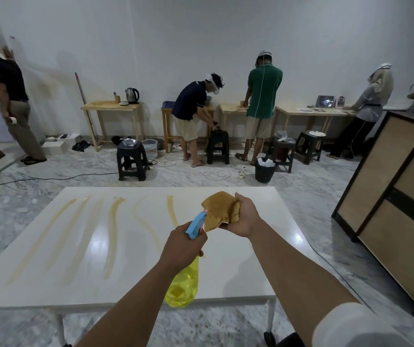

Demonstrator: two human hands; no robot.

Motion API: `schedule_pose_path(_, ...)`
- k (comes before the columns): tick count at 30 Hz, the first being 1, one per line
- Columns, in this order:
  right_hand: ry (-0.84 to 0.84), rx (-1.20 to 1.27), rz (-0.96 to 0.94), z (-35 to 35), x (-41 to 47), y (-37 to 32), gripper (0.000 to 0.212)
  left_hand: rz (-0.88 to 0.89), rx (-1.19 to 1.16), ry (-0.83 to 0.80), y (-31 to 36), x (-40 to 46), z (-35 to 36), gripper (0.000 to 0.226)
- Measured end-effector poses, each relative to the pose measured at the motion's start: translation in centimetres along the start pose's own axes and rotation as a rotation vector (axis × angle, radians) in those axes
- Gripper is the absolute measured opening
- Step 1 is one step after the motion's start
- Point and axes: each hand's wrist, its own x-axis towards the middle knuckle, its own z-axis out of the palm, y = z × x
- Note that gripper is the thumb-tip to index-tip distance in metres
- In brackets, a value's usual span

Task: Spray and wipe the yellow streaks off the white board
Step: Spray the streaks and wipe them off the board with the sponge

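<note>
The white board [238, 276] lies flat as a low table top in front of me. Several long yellow streaks [112, 236] run across its left and middle parts. My left hand [182, 247] grips the neck of a yellow spray bottle [184, 286] with a blue nozzle [196, 225], held above the board's near edge. The nozzle points up toward a folded tan cloth [222, 209]. My right hand [244, 216] holds that cloth bunched up above the board's right half. Bottle and cloth are off the surface.
A tall wooden cabinet [396, 209] with a black frame stands to the right. Several people work at wooden tables [112, 106] along the far wall. Black stools [131, 159], a black bin [264, 170] and cables lie on the marble floor beyond the board.
</note>
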Motion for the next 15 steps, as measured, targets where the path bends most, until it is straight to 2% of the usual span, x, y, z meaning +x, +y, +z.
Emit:
schedule_pose_path(7,0.009,0.016,0.004,-0.40,0.58,-0.74,0.060,-0.048,-0.024,-0.045,0.00,-0.08,-0.27,0.020)
schedule_pose_path(15,0.015,0.049,-0.032,-0.45,0.10,-1.09,0.056,-0.100,-0.001,-0.105,0.16,-0.17,-0.53,0.014)
